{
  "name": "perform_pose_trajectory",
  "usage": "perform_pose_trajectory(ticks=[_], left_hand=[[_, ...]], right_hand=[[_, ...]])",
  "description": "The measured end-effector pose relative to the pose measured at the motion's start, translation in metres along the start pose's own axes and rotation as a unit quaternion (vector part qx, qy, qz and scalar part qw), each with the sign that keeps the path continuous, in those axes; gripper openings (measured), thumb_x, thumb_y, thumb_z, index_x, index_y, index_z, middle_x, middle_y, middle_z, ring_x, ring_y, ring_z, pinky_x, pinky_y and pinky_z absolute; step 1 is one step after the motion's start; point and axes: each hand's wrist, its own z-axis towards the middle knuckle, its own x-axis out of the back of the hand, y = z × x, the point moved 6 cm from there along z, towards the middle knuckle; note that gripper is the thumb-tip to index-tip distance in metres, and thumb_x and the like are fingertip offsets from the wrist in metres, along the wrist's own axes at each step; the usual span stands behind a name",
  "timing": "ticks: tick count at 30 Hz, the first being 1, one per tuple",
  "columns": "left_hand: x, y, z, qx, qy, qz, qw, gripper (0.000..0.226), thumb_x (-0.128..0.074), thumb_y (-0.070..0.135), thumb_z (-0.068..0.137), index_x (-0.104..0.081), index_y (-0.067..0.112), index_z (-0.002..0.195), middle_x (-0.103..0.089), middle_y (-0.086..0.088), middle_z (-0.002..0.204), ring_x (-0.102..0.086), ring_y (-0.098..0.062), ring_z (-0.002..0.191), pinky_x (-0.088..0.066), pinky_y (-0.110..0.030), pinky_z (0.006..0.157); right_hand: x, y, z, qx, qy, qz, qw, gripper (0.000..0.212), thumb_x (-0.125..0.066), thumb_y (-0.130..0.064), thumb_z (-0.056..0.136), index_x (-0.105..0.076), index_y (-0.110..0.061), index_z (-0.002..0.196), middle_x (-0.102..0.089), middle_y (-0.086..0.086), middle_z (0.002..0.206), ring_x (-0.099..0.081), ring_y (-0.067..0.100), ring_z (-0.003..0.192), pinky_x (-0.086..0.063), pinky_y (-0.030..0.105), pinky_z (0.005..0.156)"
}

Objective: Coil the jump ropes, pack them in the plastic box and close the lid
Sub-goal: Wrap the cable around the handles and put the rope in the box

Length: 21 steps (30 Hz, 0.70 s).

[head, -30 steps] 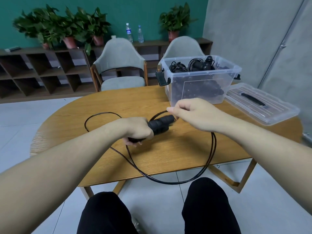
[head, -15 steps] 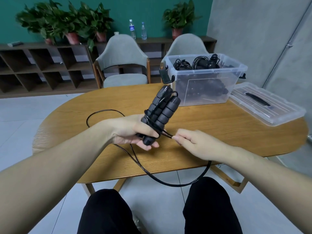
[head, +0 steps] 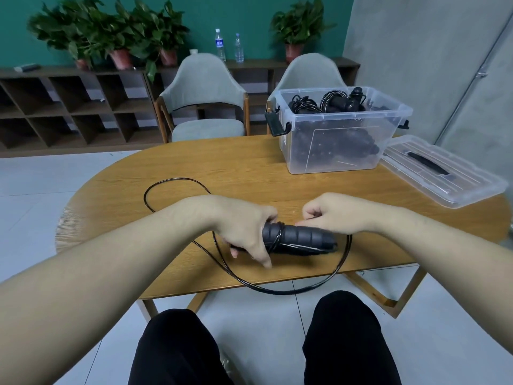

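My left hand grips the two black ribbed jump rope handles, which lie level and point right over the table's near edge. A turn of thin black cord wraps the handles; the rest loops off the front edge and back across the table to the left. My right hand sits just behind the handles with fingers curled, pinching the cord. The clear plastic box stands open at the back right and holds several coiled black ropes. Its clear lid lies flat to the right of the box.
The oval wooden table carries everything. Two grey chairs stand behind it. A low shelf with potted plants and two water bottles runs along the green wall. My knees sit below the near edge.
My left hand has tipped the handles from pointing up to lying level and pointing right. My right hand moved from in front of the handles to behind them, carrying the cord around.
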Motion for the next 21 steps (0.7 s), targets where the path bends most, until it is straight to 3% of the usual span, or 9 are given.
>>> perform_pose_trajectory(ticks=[2,6,8,11,14,17,21], left_hand=[[0.005,-0.002,-0.001,0.026,0.013,0.058,0.998,0.061,-0.083,0.032,0.082,-0.035,0.026,0.119,-0.062,0.0,0.076,-0.059,-0.007,0.041,-0.049,-0.025,0.05],[0.015,-0.006,0.003,0.075,0.073,0.238,0.966,0.054,-0.072,0.043,0.086,-0.033,0.035,0.122,-0.058,0.003,0.075,-0.066,-0.016,0.05,-0.05,-0.03,0.055],[0.02,-0.014,0.007,0.094,0.102,0.238,0.961,0.06,-0.068,0.044,0.087,-0.033,0.034,0.135,-0.061,0.003,0.081,-0.068,-0.017,0.049,-0.056,-0.031,0.061],[0.025,-0.027,0.012,0.1,0.11,0.054,0.987,0.061,-0.071,0.039,0.089,-0.035,0.034,0.138,-0.066,-0.003,0.08,-0.063,-0.015,0.04,-0.053,-0.026,0.047],[0.025,-0.042,0.011,0.09,0.106,-0.161,0.977,0.056,-0.077,0.032,0.088,-0.038,0.032,0.127,-0.068,-0.009,0.078,-0.058,-0.019,0.043,-0.049,-0.025,0.044],[0.024,-0.053,0.009,0.06,0.113,-0.326,0.937,0.052,-0.079,0.035,0.085,-0.045,0.028,0.124,-0.072,-0.009,0.089,-0.063,-0.025,0.053,-0.047,-0.024,0.046],[0.021,-0.055,0.004,-0.01,0.078,-0.528,0.845,0.058,-0.085,0.035,0.077,-0.053,0.026,0.124,-0.068,-0.009,0.099,-0.067,-0.026,0.06,-0.049,-0.022,0.04]], right_hand=[[0.005,-0.001,0.001,-0.009,0.018,0.016,1.0,0.049,-0.062,-0.056,0.09,-0.044,-0.019,0.063,-0.038,-0.008,0.055,-0.034,0.01,0.053,-0.032,0.025,0.056],[0.013,-0.015,0.001,-0.025,0.067,0.038,0.997,0.049,-0.052,-0.06,0.094,-0.049,-0.019,0.067,-0.041,-0.011,0.052,-0.038,0.008,0.05,-0.035,0.029,0.059],[0.017,-0.026,0.0,-0.031,0.101,0.054,0.993,0.049,-0.045,-0.058,0.097,-0.051,-0.02,0.068,-0.046,-0.01,0.052,-0.04,0.004,0.046,-0.036,0.028,0.058],[0.017,-0.039,-0.006,-0.035,0.144,0.102,0.984,0.048,-0.039,-0.054,0.101,-0.05,-0.021,0.068,-0.048,-0.009,0.054,-0.041,0.003,0.045,-0.037,0.027,0.057],[0.01,-0.044,-0.013,-0.026,0.129,0.193,0.972,0.042,-0.037,-0.048,0.104,-0.052,-0.021,0.076,-0.046,-0.008,0.055,-0.039,0.009,0.046,-0.035,0.023,0.046],[-0.002,-0.04,-0.018,-0.016,0.11,0.319,0.941,0.038,-0.034,-0.045,0.105,-0.048,-0.019,0.081,-0.038,-0.006,0.053,-0.03,0.012,0.046,-0.027,0.023,0.043],[-0.025,-0.032,-0.019,0.015,0.085,0.349,0.933,0.036,-0.032,-0.042,0.107,-0.048,-0.018,0.084,-0.036,-0.003,0.054,-0.028,0.012,0.047,-0.029,0.021,0.044]])
